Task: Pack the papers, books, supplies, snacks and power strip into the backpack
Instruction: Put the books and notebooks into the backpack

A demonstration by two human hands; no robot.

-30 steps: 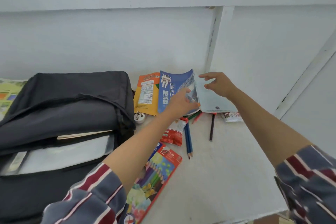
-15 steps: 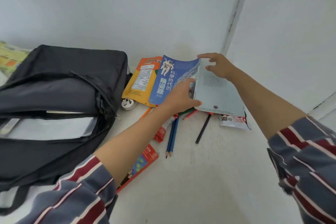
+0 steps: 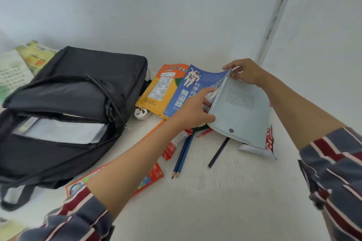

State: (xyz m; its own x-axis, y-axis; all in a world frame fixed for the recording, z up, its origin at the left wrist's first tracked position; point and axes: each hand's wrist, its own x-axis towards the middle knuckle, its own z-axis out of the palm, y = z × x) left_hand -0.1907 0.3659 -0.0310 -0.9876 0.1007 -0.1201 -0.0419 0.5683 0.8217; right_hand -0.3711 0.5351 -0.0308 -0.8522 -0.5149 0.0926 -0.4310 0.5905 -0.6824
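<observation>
Left hand [image 3: 193, 110]: grips blue book [image 3: 188, 92] at lower spine.
Right hand [image 3: 247, 73]: apart from left, pinches book's top corner.
Book: spine up on table [image 3: 215, 201], right of open backpack [image 3: 78, 84].
Change: grips unchanged; back cover splayed wider.

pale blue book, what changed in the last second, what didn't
Pale blue book has tipped up further at its left edge, exposing more of the snack packet beneath. Left hand and right hand keep hold of it and the astronaut book; backpack, pencils unmoved.
</observation>
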